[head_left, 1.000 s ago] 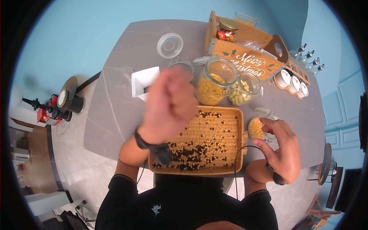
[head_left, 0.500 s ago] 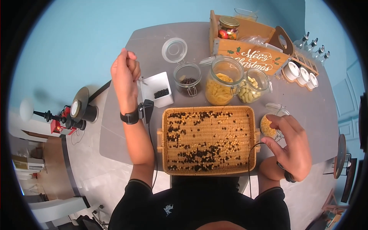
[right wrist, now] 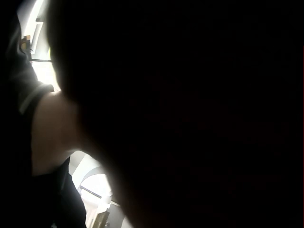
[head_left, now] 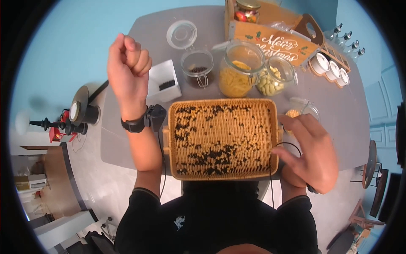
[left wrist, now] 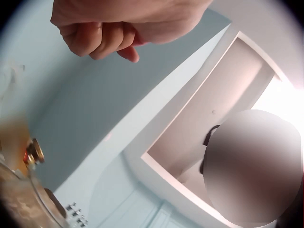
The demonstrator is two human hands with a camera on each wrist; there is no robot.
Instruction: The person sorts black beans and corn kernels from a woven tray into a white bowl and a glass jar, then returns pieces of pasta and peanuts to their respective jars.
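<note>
My left hand [head_left: 129, 70] is raised at the table's left, its fingers curled into a loose fist with nothing visible in it. Beside it stands a white square container [head_left: 174, 92] with small black beans [head_left: 167, 85] at the bottom. In the left wrist view the same hand [left wrist: 114, 23] appears at the top, fingers folded. My right hand [head_left: 311, 150] hovers by the right rim of a woven basket [head_left: 224, 101], thumb and fingers apart. Black and yellow pieces [head_left: 215, 154] lie scattered in the basket. The right wrist view is mostly dark, and the right fingers are hidden there.
Behind the basket stand open glass jars: one with dark beans [head_left: 198, 72], one with pasta [head_left: 234, 82], one with pale pieces [head_left: 270, 86]. A jar of yellow kernels [head_left: 292, 113] is partly behind the right hand. Farther back is a wooden crate [head_left: 270, 46]. A cable [head_left: 271, 182] hangs across the basket's right side.
My left hand has swung left from over the basket and jars to beside the white container. My right hand stays near the basket's right side, shifting slightly. The head view has tilted.
</note>
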